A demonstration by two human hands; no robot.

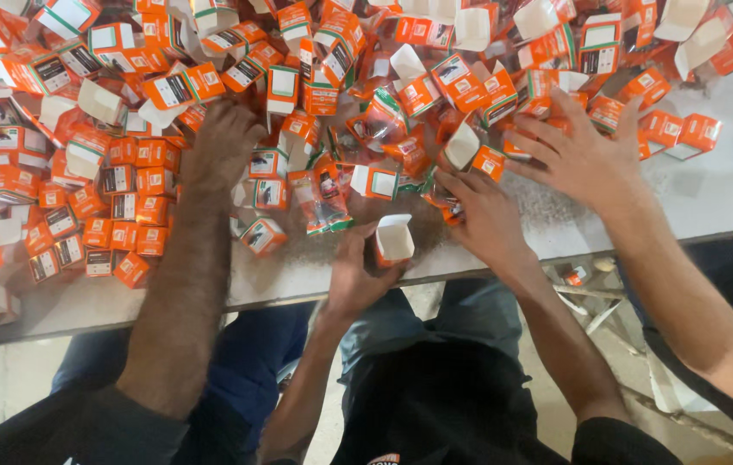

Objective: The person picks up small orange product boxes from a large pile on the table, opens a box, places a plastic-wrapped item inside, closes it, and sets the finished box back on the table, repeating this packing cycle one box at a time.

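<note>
The small open carton [394, 239], orange with a white inside and its top flaps standing up, is held upright at the near edge of the surface [728, 194], just in front of the person's body. The left hand [356, 274] has its grip closed around the lower part of this carton, with the fingers wrapped from the left and from below. Just to the right, the right hand [480, 211] lies flat with the palm down, and its fingers reach into the heap, touching an orange sachet [446, 202]; whether this grip is really closed on the sachet, I cannot tell, because the fingertips are hidden among the packets. Between the two hands and a little further away lie more plastic sachets [325, 196] in orange and green, some of them crumpled. Behind them the big pile of orange cartons [315, 69] covers nearly the whole far part of the surface, many of them open and showing white flaps. On the left side, a row of closed cartons [117, 211] stands more orderly, close together. A co-worker's hand [224, 142] reaches into the pile from the left, and another co-worker's hand [582, 155] is spread over the cartons on the right.
</note>
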